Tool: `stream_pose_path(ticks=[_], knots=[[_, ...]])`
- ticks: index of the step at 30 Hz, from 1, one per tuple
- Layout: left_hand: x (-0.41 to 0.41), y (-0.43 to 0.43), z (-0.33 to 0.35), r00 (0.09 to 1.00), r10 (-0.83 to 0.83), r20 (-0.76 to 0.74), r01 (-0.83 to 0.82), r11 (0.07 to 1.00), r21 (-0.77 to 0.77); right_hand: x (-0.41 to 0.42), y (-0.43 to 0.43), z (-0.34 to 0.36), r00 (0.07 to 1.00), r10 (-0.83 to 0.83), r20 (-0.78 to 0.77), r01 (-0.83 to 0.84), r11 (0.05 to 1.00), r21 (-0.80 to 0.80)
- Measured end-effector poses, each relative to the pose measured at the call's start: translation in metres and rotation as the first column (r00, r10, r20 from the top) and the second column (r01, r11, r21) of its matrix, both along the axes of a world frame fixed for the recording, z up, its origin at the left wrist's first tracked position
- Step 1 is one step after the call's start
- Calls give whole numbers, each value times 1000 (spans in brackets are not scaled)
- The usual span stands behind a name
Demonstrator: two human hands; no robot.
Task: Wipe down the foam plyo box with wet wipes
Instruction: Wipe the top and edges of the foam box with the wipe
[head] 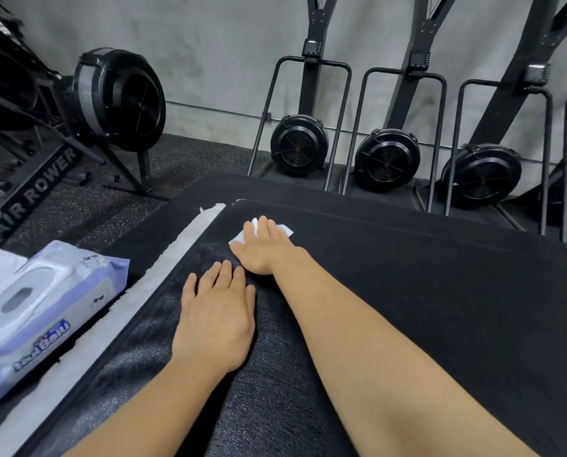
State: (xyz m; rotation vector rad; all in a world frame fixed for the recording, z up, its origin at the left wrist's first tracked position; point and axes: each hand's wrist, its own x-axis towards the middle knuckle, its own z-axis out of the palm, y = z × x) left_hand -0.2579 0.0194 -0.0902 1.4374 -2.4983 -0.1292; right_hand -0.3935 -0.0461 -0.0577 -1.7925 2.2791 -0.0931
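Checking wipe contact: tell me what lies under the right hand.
A white wet wipe lies under the right hand, pressed flat on the foam plyo box; its edges show around the hand. Its middle, and the box surface beneath, are covered.

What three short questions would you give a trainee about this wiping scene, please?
1. True or false: the left hand presses the wet wipe.
2. Which lies beside the foam plyo box? A) spray bottle B) wet wipes pack C) towel
3. Fill in: the right hand wipes near the box's far ____ corner.
Key: 1 false, the right hand presses it; 2 B; 3 left.
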Motion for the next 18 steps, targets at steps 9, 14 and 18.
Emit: stream_pose_path(ticks=[9,14,18], knots=[[1,3,3,1000,4,31,-5,999,41,-97,67,-4,994,-110,18,111,993,-36],[0,4,4,999,5,38,-6,999,39,-141,104,-2,962,-270,-35,272,960,62],[0,3,4,999,-1,43,0,999,37,-133,83,-3,913,-394,-107,403,912,79]])
